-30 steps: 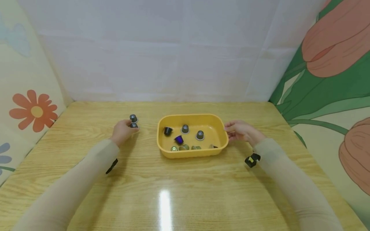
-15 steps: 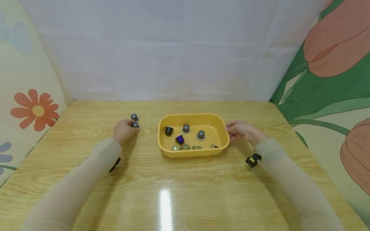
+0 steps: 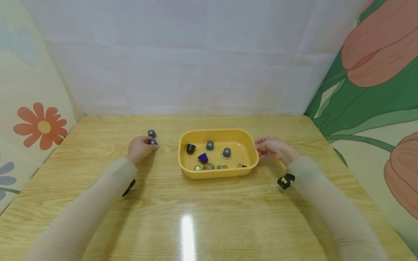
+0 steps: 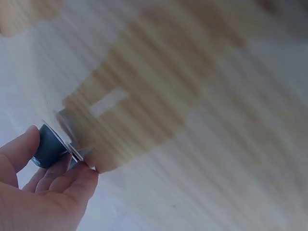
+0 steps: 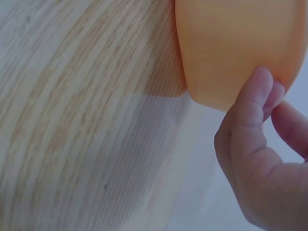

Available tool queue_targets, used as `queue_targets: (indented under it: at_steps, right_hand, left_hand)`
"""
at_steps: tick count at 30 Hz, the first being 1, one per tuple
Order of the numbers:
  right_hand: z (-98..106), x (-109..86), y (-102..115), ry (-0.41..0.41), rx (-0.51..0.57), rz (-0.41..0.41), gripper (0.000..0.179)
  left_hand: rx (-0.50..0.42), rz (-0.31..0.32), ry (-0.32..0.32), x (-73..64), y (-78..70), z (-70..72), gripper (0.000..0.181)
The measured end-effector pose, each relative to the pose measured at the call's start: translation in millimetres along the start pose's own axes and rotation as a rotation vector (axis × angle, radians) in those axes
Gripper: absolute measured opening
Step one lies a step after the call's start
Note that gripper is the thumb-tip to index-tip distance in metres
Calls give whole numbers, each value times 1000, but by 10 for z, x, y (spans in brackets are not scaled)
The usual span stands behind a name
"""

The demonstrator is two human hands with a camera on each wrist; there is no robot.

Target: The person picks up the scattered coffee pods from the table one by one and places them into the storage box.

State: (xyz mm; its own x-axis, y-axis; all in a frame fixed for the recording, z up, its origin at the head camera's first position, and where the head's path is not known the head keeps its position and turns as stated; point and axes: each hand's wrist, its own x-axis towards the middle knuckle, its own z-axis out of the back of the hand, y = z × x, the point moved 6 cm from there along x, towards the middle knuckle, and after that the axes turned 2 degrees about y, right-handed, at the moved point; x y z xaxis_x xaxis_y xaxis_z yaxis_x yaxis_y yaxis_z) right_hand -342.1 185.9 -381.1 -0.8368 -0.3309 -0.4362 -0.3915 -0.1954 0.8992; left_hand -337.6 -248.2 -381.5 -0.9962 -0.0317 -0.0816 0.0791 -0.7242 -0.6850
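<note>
My left hand (image 3: pixel 139 148) pinches a dark grey coffee capsule (image 3: pixel 152 142) between thumb and fingers, at the table's left side. In the left wrist view the capsule (image 4: pixel 49 148) has its flat lid turned to the tabletop. Just behind it a second grey capsule (image 3: pixel 151 133) stands lid down, close to my fingertips. At the centre is a yellow tub (image 3: pixel 218 174) with several capsules inside: two upright grey ones, a black capsule (image 3: pixel 191 148), a purple capsule (image 3: pixel 203 158) and greenish ones partly hidden by the near wall. My right hand (image 3: pixel 272 148) rests its fingertips on the tub's right end.
All this is on a light wooden table (image 3: pixel 222 217) that shines with a bright reflection in front. A white sheet (image 3: pixel 183 72) hangs behind it. Flower-printed panels border the left and right sides. A black wrist device (image 3: pixel 285 181) is under the right sleeve.
</note>
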Motion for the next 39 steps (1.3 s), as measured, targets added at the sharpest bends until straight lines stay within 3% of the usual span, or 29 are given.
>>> queue_targets:
  at_steps: [7,16,29,39]
  right_hand:
    - [5,9,-8,18,-1,10,15]
    - [4,18,-20,34,-6,15,14]
    - [18,11,-14,20,-18,6,18]
    - [9,12,-10,5,-19,4,24]
  left_hand:
    - [-87,43,38,-94,2,-3,55]
    - [-76,43,54,-220,-83,14,54]
    - [-109,12,76,-384,-205,69,56]
    - [-131,-20,93,-515,-292,33,56]
